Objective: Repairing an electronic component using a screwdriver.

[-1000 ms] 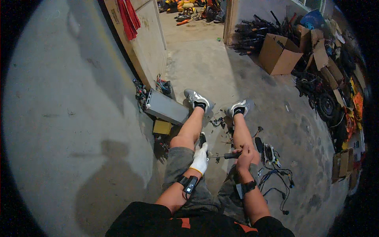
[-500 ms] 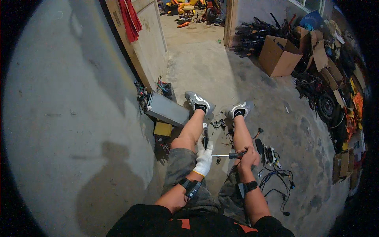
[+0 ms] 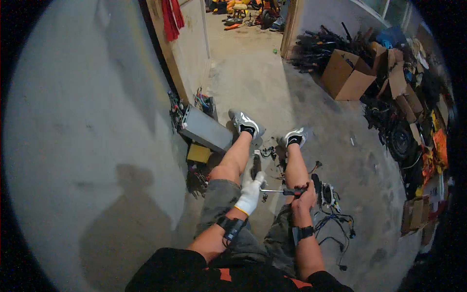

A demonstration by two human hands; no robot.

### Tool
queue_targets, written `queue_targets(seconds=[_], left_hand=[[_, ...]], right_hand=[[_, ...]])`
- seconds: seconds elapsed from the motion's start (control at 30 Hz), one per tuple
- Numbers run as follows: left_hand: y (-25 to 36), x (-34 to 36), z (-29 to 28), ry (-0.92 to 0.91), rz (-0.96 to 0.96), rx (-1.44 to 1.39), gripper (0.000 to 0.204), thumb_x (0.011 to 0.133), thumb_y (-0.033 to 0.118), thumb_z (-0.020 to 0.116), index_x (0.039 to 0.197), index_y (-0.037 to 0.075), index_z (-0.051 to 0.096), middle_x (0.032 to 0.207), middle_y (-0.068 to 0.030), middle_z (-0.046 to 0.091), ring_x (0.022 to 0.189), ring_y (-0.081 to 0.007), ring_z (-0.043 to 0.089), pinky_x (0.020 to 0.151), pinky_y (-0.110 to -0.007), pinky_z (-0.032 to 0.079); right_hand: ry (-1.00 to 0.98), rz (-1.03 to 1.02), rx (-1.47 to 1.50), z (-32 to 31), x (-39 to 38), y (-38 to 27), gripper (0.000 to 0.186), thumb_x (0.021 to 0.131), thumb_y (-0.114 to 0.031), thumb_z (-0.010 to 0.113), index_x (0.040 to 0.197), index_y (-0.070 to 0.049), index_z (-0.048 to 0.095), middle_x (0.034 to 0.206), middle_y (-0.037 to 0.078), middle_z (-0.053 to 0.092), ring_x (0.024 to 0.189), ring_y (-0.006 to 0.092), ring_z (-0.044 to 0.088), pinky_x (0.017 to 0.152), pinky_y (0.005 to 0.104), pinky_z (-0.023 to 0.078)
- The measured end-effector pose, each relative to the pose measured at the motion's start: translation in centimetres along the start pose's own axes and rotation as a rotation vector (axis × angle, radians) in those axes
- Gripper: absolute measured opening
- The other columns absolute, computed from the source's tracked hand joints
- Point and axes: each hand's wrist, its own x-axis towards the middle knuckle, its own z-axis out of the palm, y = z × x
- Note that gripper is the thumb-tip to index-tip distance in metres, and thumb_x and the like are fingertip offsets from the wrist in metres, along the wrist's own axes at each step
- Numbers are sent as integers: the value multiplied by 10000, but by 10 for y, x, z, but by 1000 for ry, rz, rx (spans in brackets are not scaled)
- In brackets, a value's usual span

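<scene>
My left hand [image 3: 249, 193], in a white knitted glove, is closed around a narrow dark part [image 3: 256, 169] with a pale tip. It points away from me between my shins. My bare right hand [image 3: 305, 198] grips a screwdriver [image 3: 295, 191] by its black and red handle, beside my right shin. Its metal shaft runs level to the left and ends at the gloved fingers; whether the tip touches the dark part I cannot tell. Small dark pieces [image 3: 268, 153] lie on the floor between my feet.
Right of my right leg lie a metal-framed part [image 3: 328, 194] and a tangle of black cables [image 3: 335, 225]. A grey metal case [image 3: 206, 129] and a yellow block [image 3: 198, 153] stand by the left wall. Cardboard boxes [image 3: 348, 78] and piled scrap line the right side.
The whole view has shifted slightly. My gloved hand and the dark part have turned a little to the right, while the screwdriver stays level at the gloved fingers.
</scene>
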Motion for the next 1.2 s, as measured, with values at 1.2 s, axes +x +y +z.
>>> queue_targets(seconds=[1.2], left_hand=[[22,43,-9,365,-486,-790,394,968,493,529,1024,111,609,843,-91,641,696,-254,627,678,-459,558]], right_hand=[[-631,100,-1962,-74,92,184,414,816,-332,740,1112,-65,629,1075,196,672,1026,398,627,846,481,504]])
